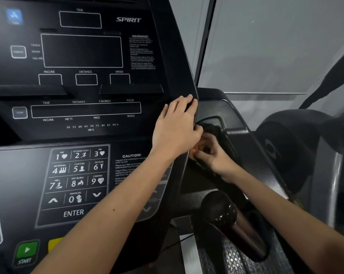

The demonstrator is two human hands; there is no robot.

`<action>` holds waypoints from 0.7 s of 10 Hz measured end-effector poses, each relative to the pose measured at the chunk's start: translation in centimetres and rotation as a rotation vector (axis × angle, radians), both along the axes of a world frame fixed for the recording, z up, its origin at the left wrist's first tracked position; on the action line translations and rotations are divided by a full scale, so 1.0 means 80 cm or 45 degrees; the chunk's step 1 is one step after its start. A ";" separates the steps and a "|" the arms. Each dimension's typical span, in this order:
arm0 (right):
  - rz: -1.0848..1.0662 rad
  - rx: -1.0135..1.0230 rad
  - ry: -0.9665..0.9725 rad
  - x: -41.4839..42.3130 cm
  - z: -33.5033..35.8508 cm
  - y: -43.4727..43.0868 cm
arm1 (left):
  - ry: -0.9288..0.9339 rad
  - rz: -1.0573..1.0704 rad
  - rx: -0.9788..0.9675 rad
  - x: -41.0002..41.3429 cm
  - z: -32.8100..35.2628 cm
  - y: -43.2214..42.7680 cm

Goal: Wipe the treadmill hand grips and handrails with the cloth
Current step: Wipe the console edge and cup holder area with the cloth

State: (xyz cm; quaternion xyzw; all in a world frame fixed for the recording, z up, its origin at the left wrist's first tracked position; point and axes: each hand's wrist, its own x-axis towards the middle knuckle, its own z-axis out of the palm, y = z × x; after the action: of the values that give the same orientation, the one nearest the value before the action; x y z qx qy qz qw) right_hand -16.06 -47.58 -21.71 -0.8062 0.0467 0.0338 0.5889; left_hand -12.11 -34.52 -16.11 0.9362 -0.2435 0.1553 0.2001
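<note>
START button (25, 252), ENTER keypad (74, 213), SPIRIT console (128, 19); right hand (208, 155) perhaps pinches cloth (198, 148).

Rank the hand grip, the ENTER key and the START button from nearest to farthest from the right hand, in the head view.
1. hand grip, right side, just below the right hand that holds the cloth.
2. ENTER key, lower keypad, to the left.
3. START button, green, far bottom left.
</note>
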 end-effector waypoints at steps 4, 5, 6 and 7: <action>0.024 -0.031 0.048 -0.004 0.005 0.003 | 0.009 0.003 0.011 -0.001 0.000 0.000; 0.004 0.004 0.056 -0.001 0.003 0.006 | 0.006 0.002 0.004 -0.001 0.000 0.000; -0.016 0.023 0.010 -0.007 0.008 0.003 | 0.008 -0.001 0.002 -0.002 0.001 0.001; 0.095 -0.040 -0.013 -0.012 0.012 -0.003 | 0.017 -0.004 0.020 -0.003 0.002 0.001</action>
State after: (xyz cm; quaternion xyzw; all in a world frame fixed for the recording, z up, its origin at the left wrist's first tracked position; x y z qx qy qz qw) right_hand -17.05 -47.84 -20.75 -0.8167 0.0143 0.0507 0.5747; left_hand -12.33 -34.40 -15.94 0.9385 -0.2447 0.1469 0.1944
